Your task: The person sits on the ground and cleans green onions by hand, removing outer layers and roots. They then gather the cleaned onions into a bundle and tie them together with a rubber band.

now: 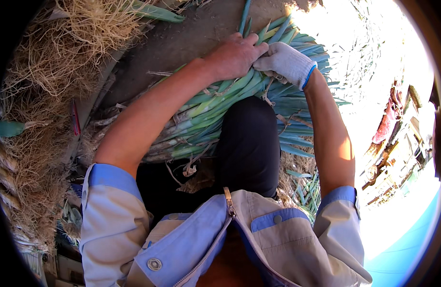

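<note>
A thick bundle of leeks (pixel 201 112) lies across in front of me, pale stems to the left and blue-green leaves (pixel 318 50) fanning out to the right. My left hand (pixel 234 56), bare, is closed over the far side of the bundle. Against its fingertips meets my right hand (pixel 288 63), in a white knit glove with a blue cuff, its fingers also closed. What they pinch between them is hidden. A dry, straw-coloured tie (pixel 267 91) shows on the leaves just below the glove. My dark-trousered knee (pixel 249 138) rests against the bundle's near side.
Piled leeks with tangled tan roots (pixel 81 43) fill the left side. A slim red object (pixel 76 117) lies by the pile's edge. Loose leaves (pixel 306 191) lie beside my right arm. Bright sunlit ground with scattered debris (pixel 385 124) is at the right, near a blue surface (pixel 402 244).
</note>
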Demonstrator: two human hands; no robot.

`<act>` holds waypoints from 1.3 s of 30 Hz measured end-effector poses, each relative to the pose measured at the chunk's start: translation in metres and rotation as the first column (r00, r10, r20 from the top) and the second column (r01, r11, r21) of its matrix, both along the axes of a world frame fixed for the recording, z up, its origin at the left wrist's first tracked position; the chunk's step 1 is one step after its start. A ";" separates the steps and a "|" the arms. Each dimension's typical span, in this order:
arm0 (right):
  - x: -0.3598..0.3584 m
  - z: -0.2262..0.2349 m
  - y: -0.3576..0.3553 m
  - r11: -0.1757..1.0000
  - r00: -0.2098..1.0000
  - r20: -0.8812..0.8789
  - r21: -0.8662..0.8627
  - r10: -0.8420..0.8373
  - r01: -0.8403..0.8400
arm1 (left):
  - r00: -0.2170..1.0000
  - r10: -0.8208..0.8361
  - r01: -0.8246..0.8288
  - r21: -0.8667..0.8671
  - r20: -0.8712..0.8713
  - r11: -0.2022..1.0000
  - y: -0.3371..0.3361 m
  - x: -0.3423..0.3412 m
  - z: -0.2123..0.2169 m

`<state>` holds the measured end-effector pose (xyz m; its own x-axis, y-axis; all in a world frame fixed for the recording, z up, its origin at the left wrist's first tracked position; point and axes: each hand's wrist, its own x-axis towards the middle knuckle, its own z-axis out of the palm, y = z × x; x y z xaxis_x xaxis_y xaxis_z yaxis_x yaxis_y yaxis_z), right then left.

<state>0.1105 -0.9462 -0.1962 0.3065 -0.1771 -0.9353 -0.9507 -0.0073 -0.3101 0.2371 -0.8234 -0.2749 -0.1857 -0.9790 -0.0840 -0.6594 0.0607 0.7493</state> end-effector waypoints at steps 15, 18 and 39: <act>-0.019 -0.008 0.026 0.902 0.921 0.387 -0.409 0.036 0.137 | 0.924 0.179 -0.172 0.052 -0.338 0.984 -0.004 0.008 -0.015; -0.013 -0.004 0.032 0.842 0.902 0.404 -0.530 0.150 0.097 | 0.847 0.178 0.103 0.482 -0.502 0.870 -0.021 0.030 -0.010; -0.009 0.002 0.013 0.963 0.988 0.153 -0.263 -0.015 0.055 | 0.957 0.158 -0.129 0.132 -0.243 0.983 0.004 0.017 -0.014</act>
<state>0.1018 -0.9333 -0.1944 0.4271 -0.4262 -0.7975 -0.8953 -0.0760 -0.4389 0.2544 -0.8192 -0.2887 -0.0730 -0.9836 -0.1646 -0.4447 -0.1156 0.8882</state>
